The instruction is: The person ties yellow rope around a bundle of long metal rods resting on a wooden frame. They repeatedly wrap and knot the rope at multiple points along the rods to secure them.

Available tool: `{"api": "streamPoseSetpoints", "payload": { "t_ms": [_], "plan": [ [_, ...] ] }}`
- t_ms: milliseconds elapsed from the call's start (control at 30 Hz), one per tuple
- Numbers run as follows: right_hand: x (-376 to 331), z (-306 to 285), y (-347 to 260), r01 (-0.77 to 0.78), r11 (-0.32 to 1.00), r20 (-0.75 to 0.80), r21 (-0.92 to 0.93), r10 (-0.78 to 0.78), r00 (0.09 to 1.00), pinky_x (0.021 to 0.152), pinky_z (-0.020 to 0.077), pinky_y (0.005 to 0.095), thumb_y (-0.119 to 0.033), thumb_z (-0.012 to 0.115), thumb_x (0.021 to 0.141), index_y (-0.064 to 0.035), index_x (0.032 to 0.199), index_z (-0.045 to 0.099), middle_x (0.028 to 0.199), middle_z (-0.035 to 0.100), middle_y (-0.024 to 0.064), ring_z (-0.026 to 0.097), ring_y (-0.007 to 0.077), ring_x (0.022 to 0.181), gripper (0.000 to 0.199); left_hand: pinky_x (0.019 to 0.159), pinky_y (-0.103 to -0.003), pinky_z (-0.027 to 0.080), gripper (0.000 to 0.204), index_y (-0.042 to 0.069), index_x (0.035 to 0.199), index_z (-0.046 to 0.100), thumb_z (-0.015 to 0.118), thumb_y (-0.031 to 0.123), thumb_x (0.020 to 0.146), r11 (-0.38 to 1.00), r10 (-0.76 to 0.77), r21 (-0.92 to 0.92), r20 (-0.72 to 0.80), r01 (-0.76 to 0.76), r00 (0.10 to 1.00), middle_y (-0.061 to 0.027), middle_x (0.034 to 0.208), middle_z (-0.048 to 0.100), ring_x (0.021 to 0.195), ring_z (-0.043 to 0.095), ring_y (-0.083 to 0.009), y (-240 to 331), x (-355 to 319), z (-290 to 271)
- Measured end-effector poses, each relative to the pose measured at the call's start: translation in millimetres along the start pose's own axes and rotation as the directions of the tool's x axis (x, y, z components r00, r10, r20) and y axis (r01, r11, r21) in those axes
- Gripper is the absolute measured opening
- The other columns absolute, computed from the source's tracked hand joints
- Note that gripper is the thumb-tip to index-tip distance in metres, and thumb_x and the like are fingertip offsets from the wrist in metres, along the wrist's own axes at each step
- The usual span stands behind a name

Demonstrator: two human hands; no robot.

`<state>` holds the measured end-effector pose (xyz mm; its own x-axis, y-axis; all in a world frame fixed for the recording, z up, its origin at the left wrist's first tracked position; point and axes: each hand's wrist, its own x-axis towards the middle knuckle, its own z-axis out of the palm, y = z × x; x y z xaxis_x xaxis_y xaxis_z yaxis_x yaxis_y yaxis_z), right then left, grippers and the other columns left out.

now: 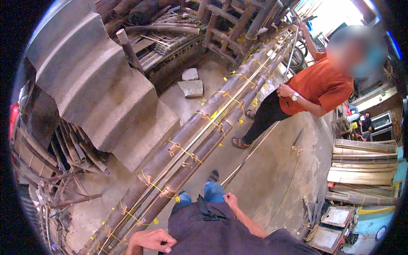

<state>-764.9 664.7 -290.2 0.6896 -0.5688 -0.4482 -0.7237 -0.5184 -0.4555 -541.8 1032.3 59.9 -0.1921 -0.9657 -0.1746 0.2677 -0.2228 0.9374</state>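
Two long brown bamboo poles (pixel 158 163) run side by side from the lower left to the far upper right. Yellow cords (pixel 185 151) tie them, with short wooden pegs (pixel 173 149) along their length. Pale split strips lie lengthwise between the poles. At the lower edge, my left hand (pixel 154 240) is loosely curled beside the near end of the poles, with nothing visible in it. My right hand (pixel 230 201) is closed at my right thigh, and no object shows in it. Beyond it, a long thin strip (pixel 255 147) slants toward another person.
A person in an orange shirt (pixel 325 87) stands right of the poles, holding a thin rod (pixel 289 59). Concrete steps (pixel 114 80) rise at left. Broken concrete blocks (pixel 191 88) lie beyond the poles. Stacked bamboo slats (pixel 361 170) and wooden frames (pixel 325 238) stand at right.
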Motion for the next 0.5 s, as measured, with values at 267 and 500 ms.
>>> {"api": "streamPoseSetpoints", "payload": {
  "t_ms": [267,500],
  "plan": [
    [26.6,-49.6,-19.7,-0.253,0.958,0.303,0.137,0.202,0.931,0.054,0.0469,0.0282,-0.028,0.058,0.081,-0.0055,0.074,0.064,0.069,0.063,0.0050,0.057,0.0121,0.058,0.024,0.058,-0.034,0.042,0.038,0.001,0.080,0.057,0.055,0.038,0.087,0.993,0.082,-0.076,-0.043,-0.086,0.996,-0.0074,0.071,0.055,0.066,0.053,-0.0172,-7.9,-26.0,-0.2],
    [30.2,-53.6,-26.7,-0.263,0.937,0.250,0.230,0.204,0.946,0.056,0.0485,0.0288,-0.025,0.057,0.080,-0.0042,0.081,0.065,0.074,0.065,0.0073,0.060,0.0133,0.062,0.023,0.046,-0.031,0.037,0.046,0.003,0.062,0.051,0.055,0.042,0.086,0.997,0.028,-0.062,-0.189,-0.040,0.982,-0.0041,0.054,0.046,0.051,0.051,-0.0152,31.0,-12.1,-0.7]
  ]
}}
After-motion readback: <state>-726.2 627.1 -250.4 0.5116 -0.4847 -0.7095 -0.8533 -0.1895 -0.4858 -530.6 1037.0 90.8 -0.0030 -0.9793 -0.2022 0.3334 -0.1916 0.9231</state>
